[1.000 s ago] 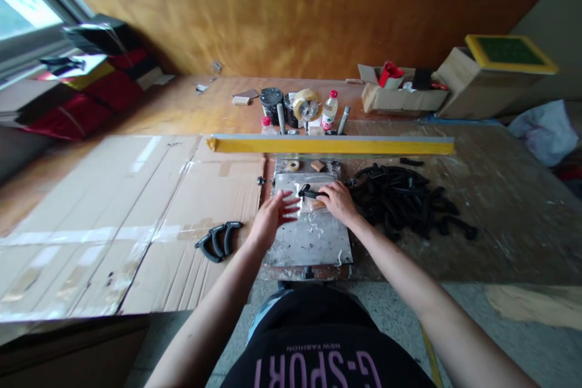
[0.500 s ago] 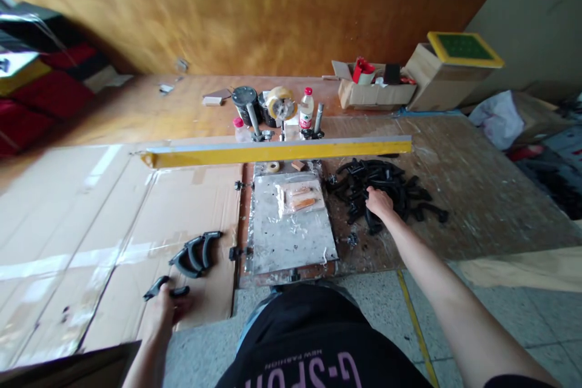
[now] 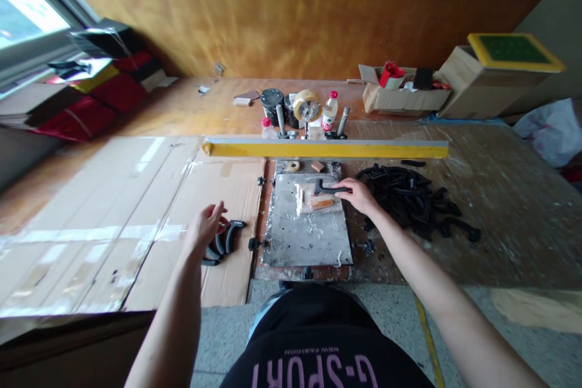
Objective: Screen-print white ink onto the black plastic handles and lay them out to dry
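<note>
My right hand (image 3: 359, 195) grips one end of a black curved handle (image 3: 330, 190), holding it over the metal plate (image 3: 309, 242) in the middle of the bench. Below that handle lies a clear plastic packet with orange-brown pieces (image 3: 322, 204). To the right, beside my wrist, is a heap of the same black handles (image 3: 413, 200). On the cardboard at left, my left hand (image 3: 211, 224) is over a small group of black handles (image 3: 222, 245) lying side by side. Its fingers are apart and seem to hold nothing; it partly hides the group.
A long yellow screen-print frame edge (image 3: 327, 148) crosses above the plate. Behind it stand a clear bottle (image 3: 330, 112), a tape roll (image 3: 307, 106) and a black tub (image 3: 272, 107). Cardboard boxes (image 3: 404, 99) sit at back right, red stacks (image 3: 113, 97) at back left.
My right hand has come out of the heap with a black handle and moved left over the plate. My left hand has let go of a handle and risen. The view has turned left.
</note>
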{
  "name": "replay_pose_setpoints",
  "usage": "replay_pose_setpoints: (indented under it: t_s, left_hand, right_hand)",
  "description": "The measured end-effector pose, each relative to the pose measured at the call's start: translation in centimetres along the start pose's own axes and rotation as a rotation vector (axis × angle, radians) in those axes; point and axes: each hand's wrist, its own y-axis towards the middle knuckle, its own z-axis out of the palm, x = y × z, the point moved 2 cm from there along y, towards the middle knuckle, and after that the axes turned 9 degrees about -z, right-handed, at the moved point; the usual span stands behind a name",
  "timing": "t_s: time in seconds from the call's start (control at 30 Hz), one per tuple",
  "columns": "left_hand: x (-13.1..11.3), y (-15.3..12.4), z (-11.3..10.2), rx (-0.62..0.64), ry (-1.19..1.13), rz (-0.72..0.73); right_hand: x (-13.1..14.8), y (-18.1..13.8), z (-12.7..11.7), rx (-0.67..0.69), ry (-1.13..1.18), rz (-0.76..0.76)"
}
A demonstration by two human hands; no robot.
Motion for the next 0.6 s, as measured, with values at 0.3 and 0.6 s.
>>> replay_pose_setpoints:
  t_s: [0.3, 0.6]
  left_hand:
    - [-15.6, -5.4, 5.4, 0.074, -0.489, 0.446]
    - [-14.0, -7.5, 6.8, 0.074, -0.56, 0.46]
  right_hand:
    - [2.4, 0.0, 6.1, 0.052, -0.484, -0.163]
    - [2.4, 0.6, 8.6, 0.145, -0.294, -0.097]
